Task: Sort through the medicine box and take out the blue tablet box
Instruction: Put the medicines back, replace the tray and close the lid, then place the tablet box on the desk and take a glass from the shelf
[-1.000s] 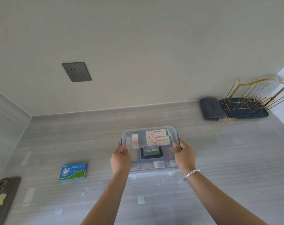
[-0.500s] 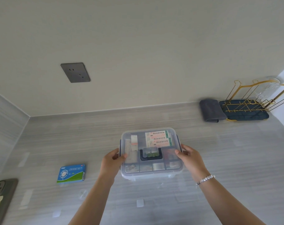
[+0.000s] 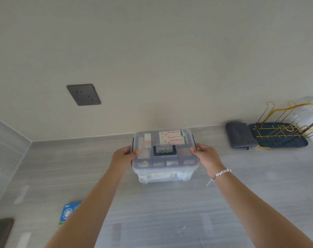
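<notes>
A clear plastic medicine box (image 3: 163, 173) with a closed lid and a dark handle stands on the grey counter near the back wall. Packets and strips show through its lid. My left hand (image 3: 122, 157) grips its left side and my right hand (image 3: 206, 156) grips its right side, thumbs on the lid. The blue tablet box (image 3: 69, 213) lies flat on the counter at the lower left, outside the medicine box, partly hidden by my left forearm.
A phone in a dark case (image 3: 0, 231) lies at the bottom left edge. A folded grey cloth (image 3: 239, 136) and a dark tray with a gold wire rack (image 3: 284, 135) sit at the back right. A wall socket (image 3: 83, 94) is above the counter.
The medicine box has moved away from me toward the back wall, with both hands still on its sides. My arms are stretched further out.
</notes>
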`<state>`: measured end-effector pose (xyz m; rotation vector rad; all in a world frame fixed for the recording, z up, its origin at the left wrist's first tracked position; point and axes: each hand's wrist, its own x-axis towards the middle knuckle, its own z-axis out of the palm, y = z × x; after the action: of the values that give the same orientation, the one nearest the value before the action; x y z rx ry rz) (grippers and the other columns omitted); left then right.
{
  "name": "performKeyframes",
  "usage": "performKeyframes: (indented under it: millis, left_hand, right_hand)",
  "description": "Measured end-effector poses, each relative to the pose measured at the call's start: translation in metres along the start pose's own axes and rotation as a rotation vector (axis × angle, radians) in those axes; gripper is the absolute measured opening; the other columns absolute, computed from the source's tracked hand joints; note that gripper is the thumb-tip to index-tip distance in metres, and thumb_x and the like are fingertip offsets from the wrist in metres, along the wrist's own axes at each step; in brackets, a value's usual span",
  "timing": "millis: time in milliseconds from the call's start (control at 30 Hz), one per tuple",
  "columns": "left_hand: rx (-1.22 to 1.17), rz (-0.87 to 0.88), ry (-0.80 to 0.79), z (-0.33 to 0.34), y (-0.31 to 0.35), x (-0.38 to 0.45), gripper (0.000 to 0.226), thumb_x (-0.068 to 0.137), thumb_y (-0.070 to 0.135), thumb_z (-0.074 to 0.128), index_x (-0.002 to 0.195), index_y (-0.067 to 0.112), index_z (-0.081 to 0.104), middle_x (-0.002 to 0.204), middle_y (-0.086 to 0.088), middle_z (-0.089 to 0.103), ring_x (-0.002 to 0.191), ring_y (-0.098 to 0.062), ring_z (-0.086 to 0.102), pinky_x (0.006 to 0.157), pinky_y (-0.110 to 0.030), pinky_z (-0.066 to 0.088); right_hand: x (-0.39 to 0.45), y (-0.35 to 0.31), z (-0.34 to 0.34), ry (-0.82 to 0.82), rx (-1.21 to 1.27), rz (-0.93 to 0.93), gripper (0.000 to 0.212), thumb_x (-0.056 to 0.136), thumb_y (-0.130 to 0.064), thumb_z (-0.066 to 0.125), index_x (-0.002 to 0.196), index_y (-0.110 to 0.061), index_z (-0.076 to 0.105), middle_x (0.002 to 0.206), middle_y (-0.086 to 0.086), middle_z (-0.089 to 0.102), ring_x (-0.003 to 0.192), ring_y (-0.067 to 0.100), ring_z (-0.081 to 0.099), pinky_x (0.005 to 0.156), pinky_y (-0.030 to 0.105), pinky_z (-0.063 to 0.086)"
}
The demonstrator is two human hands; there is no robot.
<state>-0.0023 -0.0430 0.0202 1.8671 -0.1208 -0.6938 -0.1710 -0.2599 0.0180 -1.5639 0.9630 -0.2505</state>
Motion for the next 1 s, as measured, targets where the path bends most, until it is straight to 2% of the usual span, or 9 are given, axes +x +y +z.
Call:
performKeyframes:
  millis: [100, 167, 233, 333, 500, 667, 867, 933, 1000]
  left_hand:
    - [-0.021, 0.016, -0.002, 0.001, 0.014, 0.031, 0.022, 0.085, 0.005, 0.061, 0.106, 0.000, 0.065, 0.088, -0.011, 0.068, 0.070, -0.017, 0.060, 0.055, -0.016, 0.051]
    - [-0.005, 0.021, -0.006, 0.003, 0.018, 0.050, 0.026, 0.086, 0.005, 0.061, 0.111, 0.000, 0.063, 0.101, -0.015, 0.067, 0.073, -0.015, 0.060, 0.054, -0.014, 0.050]
    - [-0.015, 0.012, -0.018, 0.005, 0.019, 0.065, 0.030, 0.086, 0.006, 0.061, 0.114, -0.001, 0.062, 0.106, -0.017, 0.065, 0.075, -0.014, 0.060, 0.054, -0.014, 0.050]
    - [0.003, 0.002, -0.017, 0.009, 0.018, 0.081, 0.029, 0.085, 0.007, 0.062, 0.113, 0.001, 0.063, 0.100, -0.013, 0.065, 0.075, -0.014, 0.060, 0.058, -0.016, 0.050]
    - [0.038, 0.013, -0.020, 0.014, 0.013, 0.091, 0.030, 0.086, 0.008, 0.061, 0.116, 0.003, 0.062, 0.097, -0.007, 0.064, 0.088, -0.020, 0.058, 0.080, -0.031, 0.047]
    - [0.087, 0.007, -0.003, 0.018, 0.015, 0.093, 0.031, 0.088, 0.012, 0.058, 0.119, 0.007, 0.061, 0.109, -0.010, 0.066, 0.101, -0.027, 0.062, 0.097, -0.040, 0.048]
    - [0.290, 0.043, 0.115, 0.025, 0.019, 0.080, 0.037, 0.089, 0.022, 0.055, 0.123, 0.005, 0.058, 0.112, -0.011, 0.064, 0.102, -0.026, 0.060, 0.089, -0.034, 0.046]
    - [0.287, 0.043, 0.152, 0.027, 0.016, 0.067, 0.042, 0.090, 0.026, 0.054, 0.128, 0.006, 0.054, 0.120, -0.011, 0.062, 0.105, -0.024, 0.057, 0.089, -0.031, 0.043]
    - [0.227, 0.030, 0.168, 0.024, 0.010, 0.049, 0.048, 0.090, 0.030, 0.055, 0.132, 0.010, 0.049, 0.132, -0.012, 0.056, 0.118, -0.025, 0.054, 0.096, -0.034, 0.041]
  right_hand:
    - [0.027, -0.015, 0.004, -0.014, 0.048, -0.004, 0.021, 0.086, -0.006, 0.058, 0.103, -0.009, 0.070, 0.092, 0.005, 0.071, 0.081, 0.016, 0.064, 0.074, 0.024, 0.050]
    - [0.043, -0.020, 0.007, -0.024, 0.068, 0.000, 0.024, 0.085, -0.004, 0.058, 0.107, -0.009, 0.068, 0.094, 0.006, 0.070, 0.082, 0.017, 0.064, 0.073, 0.023, 0.051]
    - [0.056, -0.023, 0.008, -0.022, 0.052, 0.008, 0.025, 0.086, -0.004, 0.057, 0.109, -0.008, 0.067, 0.098, 0.008, 0.070, 0.087, 0.020, 0.065, 0.082, 0.029, 0.051]
    - [0.069, -0.024, 0.010, -0.018, 0.036, 0.026, 0.027, 0.086, -0.005, 0.058, 0.111, -0.006, 0.066, 0.104, 0.012, 0.070, 0.092, 0.023, 0.065, 0.093, 0.035, 0.050]
    - [0.079, -0.019, 0.011, -0.003, 0.042, 0.063, 0.032, 0.087, -0.006, 0.057, 0.118, -0.004, 0.061, 0.111, 0.017, 0.068, 0.106, 0.031, 0.063, 0.101, 0.044, 0.046]
    - [0.082, -0.016, 0.013, 0.014, -0.042, 0.057, 0.043, 0.089, -0.014, 0.056, 0.130, -0.005, 0.051, 0.117, 0.013, 0.066, 0.110, 0.026, 0.061, 0.101, 0.037, 0.046]
    - [0.073, -0.019, 0.018, 0.044, -0.331, -0.009, 0.042, 0.089, -0.032, 0.053, 0.124, -0.009, 0.057, 0.124, 0.012, 0.063, 0.113, 0.029, 0.058, 0.085, 0.031, 0.046]
    - [0.063, -0.019, 0.021, 0.123, -0.362, -0.022, 0.044, 0.088, -0.031, 0.056, 0.126, -0.011, 0.056, 0.128, 0.011, 0.060, 0.118, 0.028, 0.053, 0.094, 0.033, 0.045]
    - [0.045, -0.020, 0.027, 0.236, -0.419, -0.087, 0.048, 0.086, -0.030, 0.059, 0.130, -0.010, 0.052, 0.132, 0.010, 0.056, 0.125, 0.028, 0.044, 0.104, 0.035, 0.034]
